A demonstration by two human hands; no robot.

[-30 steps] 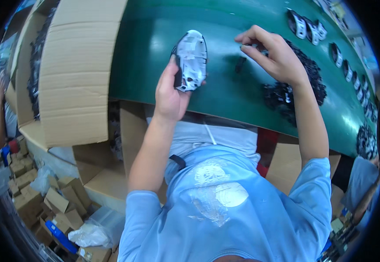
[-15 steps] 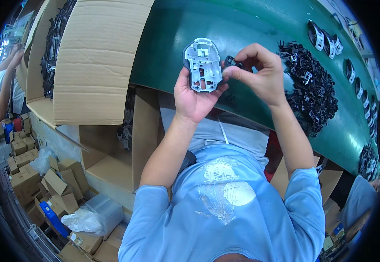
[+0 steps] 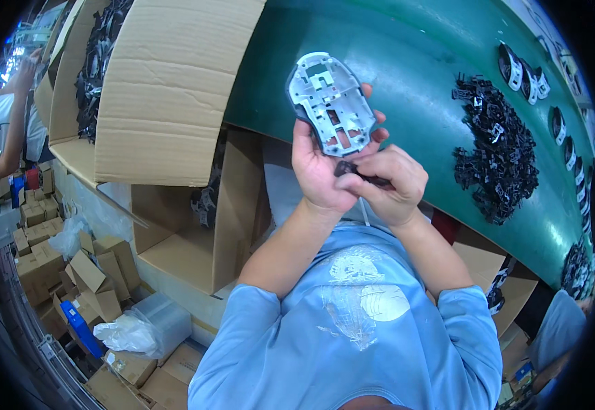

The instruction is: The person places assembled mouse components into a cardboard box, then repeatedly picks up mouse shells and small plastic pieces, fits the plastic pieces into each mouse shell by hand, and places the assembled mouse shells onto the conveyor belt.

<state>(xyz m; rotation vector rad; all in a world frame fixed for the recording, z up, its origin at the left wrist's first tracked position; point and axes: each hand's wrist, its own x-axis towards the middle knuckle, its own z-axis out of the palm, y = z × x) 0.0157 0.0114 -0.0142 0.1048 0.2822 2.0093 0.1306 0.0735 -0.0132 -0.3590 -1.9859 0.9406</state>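
Observation:
My left hand (image 3: pixel 321 174) is closed around a computer mouse shell (image 3: pixel 328 96), pale grey inside with a dark rim, its hollow side facing up. Slots and posts show inside the shell. Just below the shell's near end, my right hand (image 3: pixel 394 181) pinches a small black plastic part (image 3: pixel 347 168) between thumb and fingers, over my left palm. Fingers partly hide that part. To the right on the green table (image 3: pixel 407 41) lies a heap of small black plastic parts (image 3: pixel 499 147).
Several mouse shells (image 3: pixel 521 72) line the table's far right. A large cardboard box (image 3: pixel 168 89) with black parts stands at the left, above another open box (image 3: pixel 195 256). Cartons and a clear plastic bin (image 3: pixel 164 321) fill the lower left. Another person (image 3: pixel 0 133) stands far left.
My right hand has moved down and left with the black part, from beside the shell to below its near end. The shell has tilted in my left hand.

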